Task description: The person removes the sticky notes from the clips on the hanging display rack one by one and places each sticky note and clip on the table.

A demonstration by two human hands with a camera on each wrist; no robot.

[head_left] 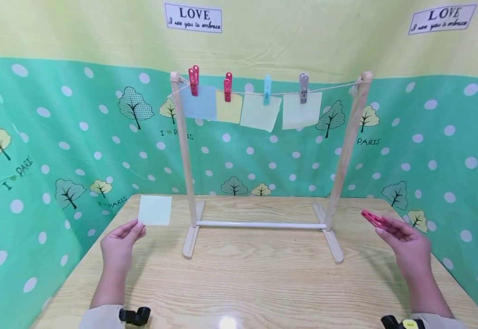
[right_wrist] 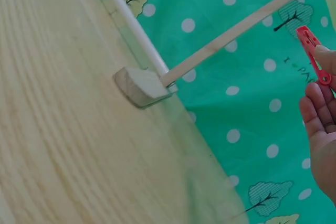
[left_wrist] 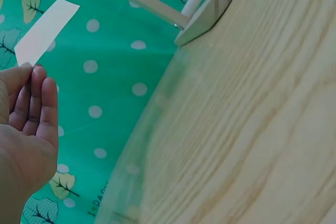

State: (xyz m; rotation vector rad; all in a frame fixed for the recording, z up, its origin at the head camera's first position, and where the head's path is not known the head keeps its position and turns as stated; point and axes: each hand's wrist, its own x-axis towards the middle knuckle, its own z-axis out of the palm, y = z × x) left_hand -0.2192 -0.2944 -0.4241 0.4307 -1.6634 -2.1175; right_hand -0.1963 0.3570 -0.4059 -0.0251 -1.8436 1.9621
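Observation:
Between thumb and fingers, my left hand (head_left: pixel 118 246) pinches a pale paper square (head_left: pixel 155 210) by its lower left corner, left of the wooden stand. On the other side, my right hand (head_left: pixel 407 242) pinches a red clothespin (head_left: pixel 374 218) above the table. The left wrist view shows the paper (left_wrist: pixel 46 31) edge-tilted above the fingertips. In the right wrist view the clothespin (right_wrist: pixel 310 45) points up from the thumb. Along the string (head_left: pixel 333 87) hang a blue sheet (head_left: pixel 199 104), a yellow sheet (head_left: pixel 229 109) and two pale green sheets (head_left: pixel 260 114), each under a clothespin.
The wooden stand has a left post (head_left: pixel 184 151), a right post (head_left: pixel 350 146) and a white crossbar (head_left: pixel 259 225) low between its feet. It stands on a wood-grain table (head_left: pixel 239 283). A green dotted cloth (head_left: pixel 263 157) hangs behind and at both sides.

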